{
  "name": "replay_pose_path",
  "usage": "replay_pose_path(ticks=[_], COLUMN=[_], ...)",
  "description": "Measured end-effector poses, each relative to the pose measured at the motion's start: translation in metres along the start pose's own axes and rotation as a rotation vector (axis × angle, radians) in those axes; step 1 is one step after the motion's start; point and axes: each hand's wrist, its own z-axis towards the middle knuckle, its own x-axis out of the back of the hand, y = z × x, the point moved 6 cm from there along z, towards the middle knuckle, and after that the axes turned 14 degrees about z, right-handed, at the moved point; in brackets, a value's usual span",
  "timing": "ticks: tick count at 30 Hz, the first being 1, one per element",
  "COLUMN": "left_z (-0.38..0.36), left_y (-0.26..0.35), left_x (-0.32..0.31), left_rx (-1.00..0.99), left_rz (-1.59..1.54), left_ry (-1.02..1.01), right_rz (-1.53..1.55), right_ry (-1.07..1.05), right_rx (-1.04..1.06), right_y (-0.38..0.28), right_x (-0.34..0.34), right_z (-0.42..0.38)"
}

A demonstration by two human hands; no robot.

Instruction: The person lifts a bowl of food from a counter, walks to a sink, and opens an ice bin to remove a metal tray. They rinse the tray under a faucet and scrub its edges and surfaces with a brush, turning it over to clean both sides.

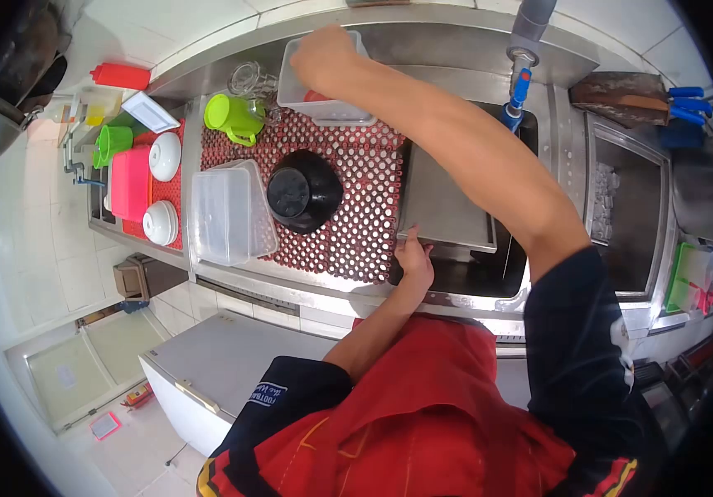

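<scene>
My left hand [417, 258] grips the near edge of a flat, rectangular metal tray [447, 195], which lies tilted over the sink basin. Stretched far across the counter, my right hand [323, 60] is at a clear plastic container [342, 110] with something red [315, 96] in it. The fingers of that hand look curled, and what they hold is hidden. Left of the container are a glass jug [248, 79] and a lime-green mug [228, 114] on its side. A black bowl [297, 195] sits upside down on the red perforated mat [364, 224], beside clear plastic tubs [228, 215].
A blue-handled tap [518, 99] rises behind the sink [489, 277]. Blue-handled knives [688, 103] stand in a rack at the right. White bowls [161, 222] and a pink container [130, 184] stand on the left counter. A white chest freezer [224, 356] is below left.
</scene>
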Motion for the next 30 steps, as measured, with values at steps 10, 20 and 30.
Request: replay_pose_path(ticks=[10,20,30], left_z=[0.000,-0.050,-0.077], left_y=[0.003,0.048,0.050], left_x=[-0.042,-0.049,-0.068], left_rx=[-0.094,-0.093,-0.156], left_rz=[0.093,0.235,0.433], left_ry=[-0.117,-0.095,-0.198], right_rz=[0.300,0.341,0.364], right_ry=[0.128,0.081,0.022], right_rx=[-0.283,-0.550,-0.669], right_y=[-0.009,0.094,0.107], right_x=[0.066,-0.124,-0.094], right_z=[-0.309,-0.347,-0.341])
